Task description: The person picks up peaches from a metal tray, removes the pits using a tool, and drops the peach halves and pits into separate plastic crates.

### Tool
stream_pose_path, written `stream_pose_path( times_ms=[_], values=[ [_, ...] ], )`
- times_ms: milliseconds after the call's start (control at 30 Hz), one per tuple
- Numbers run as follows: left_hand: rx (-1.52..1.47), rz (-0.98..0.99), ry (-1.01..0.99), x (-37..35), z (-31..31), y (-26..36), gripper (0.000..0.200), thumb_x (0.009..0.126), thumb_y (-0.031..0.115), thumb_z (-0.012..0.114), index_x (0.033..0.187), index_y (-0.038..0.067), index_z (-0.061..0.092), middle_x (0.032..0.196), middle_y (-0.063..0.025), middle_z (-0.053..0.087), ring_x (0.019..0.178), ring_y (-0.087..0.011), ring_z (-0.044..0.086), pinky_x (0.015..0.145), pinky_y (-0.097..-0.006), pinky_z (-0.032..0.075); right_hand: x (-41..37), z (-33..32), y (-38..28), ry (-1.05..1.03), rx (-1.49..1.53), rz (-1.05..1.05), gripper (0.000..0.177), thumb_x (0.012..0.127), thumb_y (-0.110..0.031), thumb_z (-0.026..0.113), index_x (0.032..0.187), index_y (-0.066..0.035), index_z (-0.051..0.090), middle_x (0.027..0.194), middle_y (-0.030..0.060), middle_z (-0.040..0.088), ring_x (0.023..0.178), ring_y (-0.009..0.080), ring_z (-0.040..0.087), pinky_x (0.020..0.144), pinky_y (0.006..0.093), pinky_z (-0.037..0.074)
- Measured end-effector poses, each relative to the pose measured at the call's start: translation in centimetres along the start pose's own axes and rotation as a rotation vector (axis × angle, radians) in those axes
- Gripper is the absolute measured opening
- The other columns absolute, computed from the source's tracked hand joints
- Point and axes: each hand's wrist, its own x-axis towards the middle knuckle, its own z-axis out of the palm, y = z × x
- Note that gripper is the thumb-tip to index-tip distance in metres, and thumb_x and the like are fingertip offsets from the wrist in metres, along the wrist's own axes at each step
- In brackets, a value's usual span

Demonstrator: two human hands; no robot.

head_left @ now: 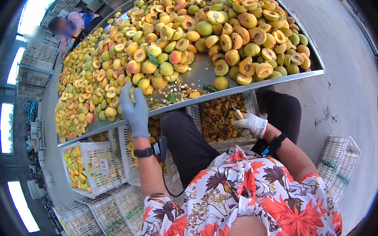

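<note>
A heap of yellow peaches [167, 33], many cut in halves, covers the metal-edged table [203, 72] before me. My left hand [135, 112], in a grey glove, is over the near table edge beside the peaches, fingers stretched out and apart, nothing seen in them. My right hand [251, 124], in a white knitted glove, is closed around a small wooden-handled tool [239, 114] with a short metal end. It is above a white crate [193, 113] of brownish-orange fruit pieces [219, 120] between my knees. Loose pits [177, 89] and green leaves lie at the table's edge.
A white crate [101, 165] of peaches stands at the left, above more crates [108, 214]. Another crate [337, 161] is on the floor at the right. A person [75, 23] is at the table's far left. Crate stacks [36, 62] stand behind.
</note>
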Motion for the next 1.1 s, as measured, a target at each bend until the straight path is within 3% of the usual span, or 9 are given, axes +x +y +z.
stream_pose_path(
  times_ms=[167, 400, 533, 633, 733, 800, 833, 900, 1100],
  values=[
    [0.362, 0.348, -0.441, 5.4, 10.1, -3.6, 0.058, 0.083, 0.028, 0.069, 0.133, 0.003, 0.053, 0.133, -0.0201, 0.056, 0.123, -0.0347, 0.053, 0.104, -0.042, 0.042, 0.8, 0.3, 0.1, 0.026, 0.029, -0.007, 0.029, 0.086, -0.03, 0.072, 0.093, -0.004, 0.063, 0.075, 0.0025, 0.061, 0.058, 0.0117, 0.055, 0.051, 0.0278, 0.044],
    [0.854, 0.269, -0.677, 5.0, 12.6, -1.6, 0.068, 0.077, 0.036, 0.071, 0.136, 0.008, 0.05, 0.132, -0.0153, 0.051, 0.122, -0.039, 0.048, 0.102, -0.046, 0.042, 0.6, -0.2, 0.1, 0.046, 0.086, -0.026, 0.028, 0.087, -0.03, 0.071, 0.092, -0.004, 0.062, 0.074, 0.0029, 0.06, 0.057, 0.0115, 0.056, 0.049, 0.028, 0.044],
    [0.651, 0.288, -0.436, 3.1, 10.6, -1.9, 0.059, 0.078, 0.029, 0.074, 0.129, 0.007, 0.052, 0.125, -0.0161, 0.056, 0.112, -0.0344, 0.056, 0.093, -0.0439, 0.048, 0.3, -0.1, 0.4, 0.053, 0.014, -0.074, 0.032, 0.086, -0.031, 0.071, 0.095, -0.002, 0.061, 0.076, 0.0054, 0.062, 0.059, 0.0141, 0.058, 0.054, 0.0304, 0.048],
    [-0.567, -0.444, -0.532, 1.0, 8.0, 0.4, 0.047, 0.084, 0.021, 0.072, 0.123, 0.003, 0.054, 0.116, -0.0154, 0.063, 0.103, -0.0291, 0.063, 0.086, -0.0371, 0.053, 0.1, 0.4, 0.9, 0.205, -0.243, -0.196, 0.035, 0.085, -0.03, 0.069, 0.1, 0.0, 0.059, 0.078, 0.0106, 0.065, 0.064, 0.0211, 0.062, 0.061, 0.0359, 0.051],
    [-0.446, 0.054, -0.65, -4.0, 6.5, 2.3, 0.04, 0.085, 0.002, 0.071, 0.12, 0.0, 0.052, 0.112, -0.0122, 0.065, 0.1, -0.0202, 0.065, 0.082, -0.0304, 0.057, -1.2, 1.9, -0.1, 0.373, -0.346, -0.426, 0.038, 0.085, -0.03, 0.068, 0.105, 0.0, 0.057, 0.08, 0.0202, 0.066, 0.073, 0.0341, 0.067, 0.068, 0.043, 0.052],
    [-1.035, -0.417, -0.618, -7.6, 7.0, 4.1, 0.051, 0.079, -0.002, 0.076, 0.121, 0.0, 0.048, 0.112, -0.0121, 0.065, 0.103, -0.0208, 0.065, 0.081, -0.0326, 0.057, -3.1, 3.6, -2.1, 0.432, -0.501, -0.526, 0.035, 0.085, -0.027, 0.069, 0.104, 0.0, 0.055, 0.08, 0.0218, 0.066, 0.076, 0.0369, 0.067, 0.067, 0.0436, 0.052],
    [-0.701, -0.017, -0.539, -9.4, 7.3, 4.1, 0.054, 0.078, -0.001, 0.077, 0.124, 0.0, 0.046, 0.114, -0.0122, 0.063, 0.104, -0.0215, 0.064, 0.083, -0.0333, 0.056, -3.9, 4.6, -2.8, 0.461, -0.58, -0.57, 0.034, 0.086, -0.026, 0.069, 0.104, -0.001, 0.054, 0.079, 0.0227, 0.065, 0.078, 0.0382, 0.067, 0.067, 0.044, 0.052],
    [-0.487, 0.075, -0.55, -11.3, 7.1, 4.4, 0.048, 0.079, -0.006, 0.071, 0.121, -0.001, 0.049, 0.112, -0.012, 0.065, 0.103, -0.0204, 0.065, 0.082, -0.0319, 0.056, -4.5, 5.8, -3.4, 0.444, -0.579, -0.631, 0.039, 0.087, -0.032, 0.066, 0.109, -0.001, 0.054, 0.08, 0.0279, 0.065, 0.078, 0.0475, 0.064, 0.065, 0.0518, 0.051],
    [-0.379, 0.115, -0.627, -14.2, 7.1, 5.1, 0.054, 0.072, -0.013, 0.069, 0.12, -0.002, 0.047, 0.111, -0.0118, 0.067, 0.103, -0.0207, 0.066, 0.09, -0.0307, 0.051, -5.5, 7.0, -4.2, 0.456, -0.832, -0.613, 0.033, 0.089, -0.03, 0.064, 0.104, -0.003, 0.052, 0.076, 0.0248, 0.065, 0.074, 0.0441, 0.065, 0.063, 0.0519, 0.052]
  ],
)
